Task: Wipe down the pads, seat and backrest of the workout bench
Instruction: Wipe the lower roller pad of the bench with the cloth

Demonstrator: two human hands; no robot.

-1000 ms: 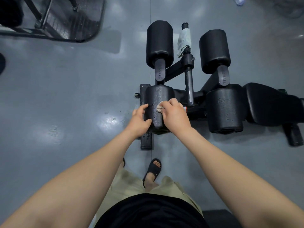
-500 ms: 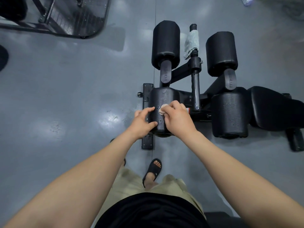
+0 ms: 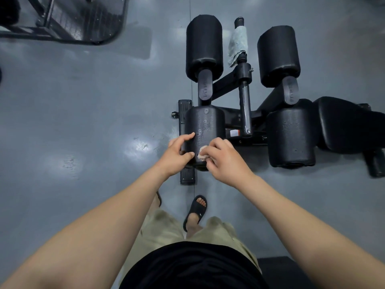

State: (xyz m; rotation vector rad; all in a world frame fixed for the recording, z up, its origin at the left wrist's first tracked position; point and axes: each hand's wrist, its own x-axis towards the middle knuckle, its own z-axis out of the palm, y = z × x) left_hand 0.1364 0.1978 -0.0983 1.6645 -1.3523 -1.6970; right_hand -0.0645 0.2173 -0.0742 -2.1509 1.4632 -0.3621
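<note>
While the left hand holds the pad by its left side, the right hand presses a small cloth on top of it. The left fingers are curled round the edge of the pad. The thumb lies near the close end and the pointer finger lies higher up on the top. The right fingers are bent and pinch the cloth, so only a little pale lump of it peeks out past the fingertips. The cloth touches the pad near its close end, between the two hands. The left thumb is just beside the cloth.

The pad is black and round like a fat roll. It has small pale specks on top, just beyond the fingers.

To the right of the right fingers, well apart from them, sits a second pad of the same kind. The black seat comes right after it. Far past the fingertips are the far left pad and the far right pad. Between those two runs a bar, and a grey towel hangs on its far end.

Under the left hand, a black foot bar lies on the grey floor. Behind the hands, one foot in a black sandal stands on the floor.
</note>
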